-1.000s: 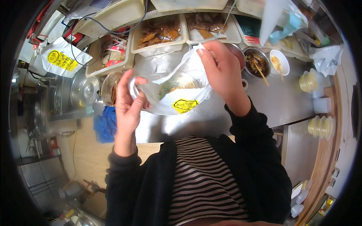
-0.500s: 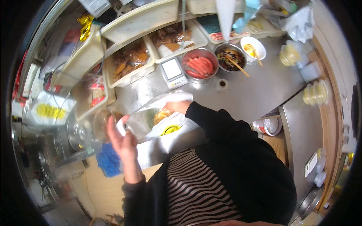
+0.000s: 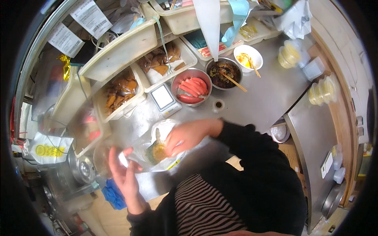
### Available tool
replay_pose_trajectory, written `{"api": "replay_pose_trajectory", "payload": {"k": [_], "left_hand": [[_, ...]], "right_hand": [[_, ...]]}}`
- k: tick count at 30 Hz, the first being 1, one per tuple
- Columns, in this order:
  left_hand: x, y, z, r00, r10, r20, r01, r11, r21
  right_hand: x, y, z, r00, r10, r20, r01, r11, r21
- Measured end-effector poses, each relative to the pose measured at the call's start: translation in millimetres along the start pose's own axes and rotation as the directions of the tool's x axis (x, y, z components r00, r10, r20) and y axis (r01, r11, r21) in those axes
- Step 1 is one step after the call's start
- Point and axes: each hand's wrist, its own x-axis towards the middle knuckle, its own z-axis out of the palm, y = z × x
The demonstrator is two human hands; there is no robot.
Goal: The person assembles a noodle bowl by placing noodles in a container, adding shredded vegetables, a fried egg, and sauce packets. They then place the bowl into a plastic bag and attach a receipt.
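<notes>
A white plastic bag [image 3: 162, 128] with yellow print lies on the steel counter in front of me. Inside its mouth sits something round and yellowish-brown [image 3: 159, 152] next to dark green. My right hand [image 3: 188, 135], blurred, is closed over the bag's right side with curled fingers; its fingertips meet the round food. To the left my left hand [image 3: 126, 179] is raised, palm turned inward and fingers partly stretched. A small white piece [image 3: 123, 159], too blurred to name, is caught between its fingers. Beyond them stands a clear plastic container [image 3: 103, 159].
Behind the bag are a digital scale [image 3: 162, 98], a bowl of red sausages [image 3: 191, 88], a bowl of dark sauce with chopsticks [image 3: 223, 74] and a white bowl [image 3: 248, 58]. Tubs of brown food [image 3: 120, 92] line the back left. Lidded cups [image 3: 323, 92] stand right.
My view has shifted, so the counter things sit lower and further left. My right hand has come further over the bag and covers more of the food. My left hand stays raised with the white piece.
</notes>
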Motion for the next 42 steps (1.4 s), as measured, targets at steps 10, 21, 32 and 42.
{"api": "replay_pose_trajectory", "payload": {"k": [10, 21, 32, 42], "left_hand": [[-6, -11, 4, 0.971, 0.033, -0.236, -0.045, 0.998, -0.046], [8, -12, 9, 0.937, 0.020, -0.348, -0.022, 1.000, -0.001], [13, -17, 13, 0.944, 0.002, -0.331, -0.022, 0.998, -0.055], [-9, -6, 5, 0.922, -0.011, -0.386, -0.002, 1.000, -0.031]], "right_hand": [[-194, 166, -261, 0.254, 0.129, -0.959, -0.966, 0.087, -0.244], [-197, 173, -283, 0.259, 0.342, -0.903, -0.920, -0.198, -0.338], [-75, 194, -290, 0.511, 0.150, -0.847, -0.854, -0.025, -0.520], [-17, 220, -265, 0.511, 0.127, -0.850, -0.852, -0.062, -0.521]]}}
